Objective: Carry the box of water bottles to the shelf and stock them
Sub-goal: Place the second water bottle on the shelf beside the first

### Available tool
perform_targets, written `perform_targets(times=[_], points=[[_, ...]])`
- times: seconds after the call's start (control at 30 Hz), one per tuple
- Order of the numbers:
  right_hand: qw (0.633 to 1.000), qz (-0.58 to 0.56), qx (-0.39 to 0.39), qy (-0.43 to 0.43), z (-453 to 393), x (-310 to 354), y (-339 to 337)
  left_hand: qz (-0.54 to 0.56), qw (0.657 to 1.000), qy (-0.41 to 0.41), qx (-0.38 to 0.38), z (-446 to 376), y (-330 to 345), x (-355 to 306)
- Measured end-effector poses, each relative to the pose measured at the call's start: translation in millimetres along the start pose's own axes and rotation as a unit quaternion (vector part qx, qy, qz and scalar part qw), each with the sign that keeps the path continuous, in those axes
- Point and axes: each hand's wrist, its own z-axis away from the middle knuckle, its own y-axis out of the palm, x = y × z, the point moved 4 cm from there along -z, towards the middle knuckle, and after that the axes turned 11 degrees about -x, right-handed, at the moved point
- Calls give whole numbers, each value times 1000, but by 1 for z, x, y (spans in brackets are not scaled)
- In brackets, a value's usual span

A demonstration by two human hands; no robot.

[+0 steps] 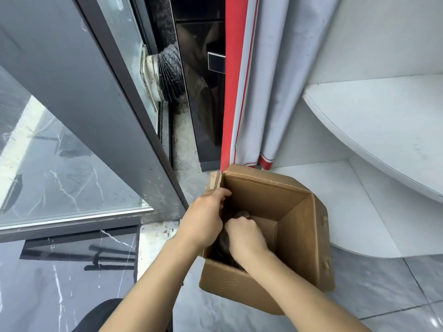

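Note:
An open brown cardboard box [299,236] stands on the grey floor beside a white curved shelf [374,130]. Both my hands reach down into its left side. My left hand [206,219] lies over the box's left wall, fingers curled inward. My right hand [244,236] is deeper inside, fingers closed around a dark rounded thing [242,214] that is mostly hidden; it may be a bottle top. The rest of the box's inside is in shadow and bare cardboard shows on the right.
A lower white shelf board [335,188] runs behind the box. A grey and red curtain [251,92] hangs just behind the box. A dark-framed glass door [84,116] stands to the left. Grey marble floor tiles [383,295] lie to the right.

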Motion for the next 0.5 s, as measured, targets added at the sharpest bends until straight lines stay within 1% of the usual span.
perform_targets(times=[0.1,0.17,0.2,0.27,0.33,0.4,0.5], points=[[998,-37,-52,11,16,-6,-51,16,999,-7,43,-2,-2,5],[994,-58,-94,9,29,-10,-84,-1,994,-1,107,1,1,4],[991,-63,-122,5,34,-11,-99,-12,991,2,136,4,3,5],[978,-74,-195,-9,46,-11,-127,-8,988,14,156,6,8,3],[957,-115,-266,-13,58,-12,-152,24,991,24,128,8,11,-2],[936,-173,-305,-20,65,-12,-170,77,995,36,58,9,7,-14],[900,-265,-341,-51,77,-8,-189,137,989,45,-44,18,-7,-35]])
